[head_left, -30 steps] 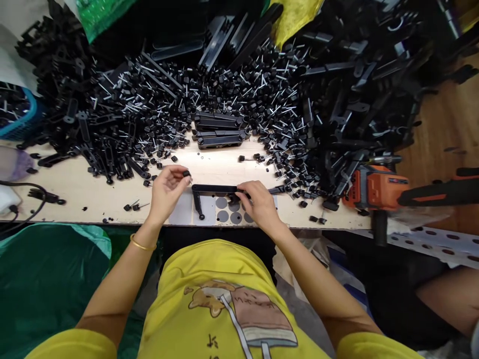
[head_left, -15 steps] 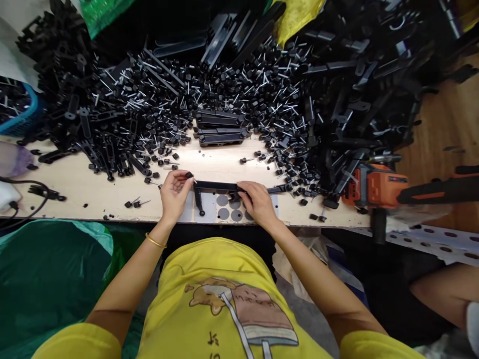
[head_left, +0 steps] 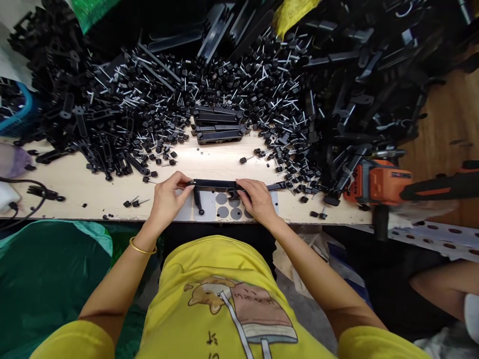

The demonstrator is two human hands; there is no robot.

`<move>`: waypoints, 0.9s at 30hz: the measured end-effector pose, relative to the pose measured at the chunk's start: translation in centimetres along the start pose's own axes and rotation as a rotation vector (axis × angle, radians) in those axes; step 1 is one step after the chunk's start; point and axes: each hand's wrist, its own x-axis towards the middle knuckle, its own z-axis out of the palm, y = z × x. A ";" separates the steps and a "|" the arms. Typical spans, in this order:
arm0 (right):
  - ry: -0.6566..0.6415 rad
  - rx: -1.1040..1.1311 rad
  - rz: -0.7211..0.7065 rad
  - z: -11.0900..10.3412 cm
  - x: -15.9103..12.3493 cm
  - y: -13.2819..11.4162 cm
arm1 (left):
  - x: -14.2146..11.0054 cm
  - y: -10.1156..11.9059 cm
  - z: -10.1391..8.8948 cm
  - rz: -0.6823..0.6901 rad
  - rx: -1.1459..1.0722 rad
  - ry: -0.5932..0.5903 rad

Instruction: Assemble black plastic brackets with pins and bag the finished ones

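Note:
A flat black plastic bar point(head_left: 215, 184) lies level between my two hands, close to the table's front edge. My right hand point(head_left: 258, 199) grips its right end, thumb in front and fingers on top. At the left end, my left hand point(head_left: 169, 197) is closed in a pinch on a black-headed screw, mostly hidden by the fingertips and pressed against the bar's end. A short black arm with a round tip point(head_left: 198, 202) points toward me from below that end. Under the bar is a pale sheet with grey round pads point(head_left: 223, 212).
Several assembled black bars point(head_left: 220, 135) are stacked ahead. Heaps of black-headed screws point(head_left: 262, 85) and black plastic parts point(head_left: 75, 114) cover the back of the table. An orange power tool point(head_left: 381, 182) sits at right, a blue basket point(head_left: 20, 112) at left.
My left hand has brought the black-headed screw from just above the bar's left end down against it. My right hand keeps its hold on the bar.

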 end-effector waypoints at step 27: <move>0.042 -0.312 -0.116 1.6 -1.0 0.8 | 4.7 -0.6 -2.1 0.268 0.457 -0.534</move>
